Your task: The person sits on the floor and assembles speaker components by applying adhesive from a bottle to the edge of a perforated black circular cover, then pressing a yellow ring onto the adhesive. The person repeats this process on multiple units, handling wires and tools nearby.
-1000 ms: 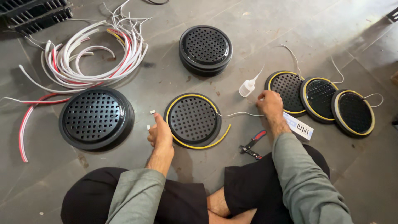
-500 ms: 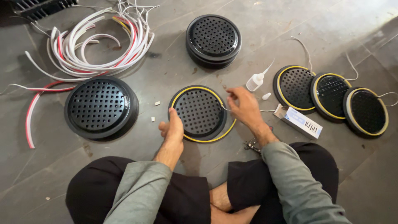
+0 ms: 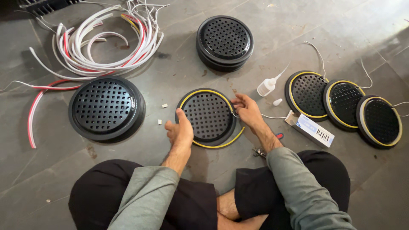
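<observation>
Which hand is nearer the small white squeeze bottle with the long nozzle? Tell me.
Right. The right hand lies just left of and below the small white squeeze bottle; the left hand is farther, across the black round grille.

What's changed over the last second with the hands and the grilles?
The right hand left the three grilles on the right and came across to the right edge of the middle grille, fingers at its yellow strip and white wire. The left hand stayed on that grille's left edge. The glue bottle, box and other grilles lie as before.

Soft, even daylight, faint shadows, sharp focus, slight wide-angle bending at edges.
</observation>
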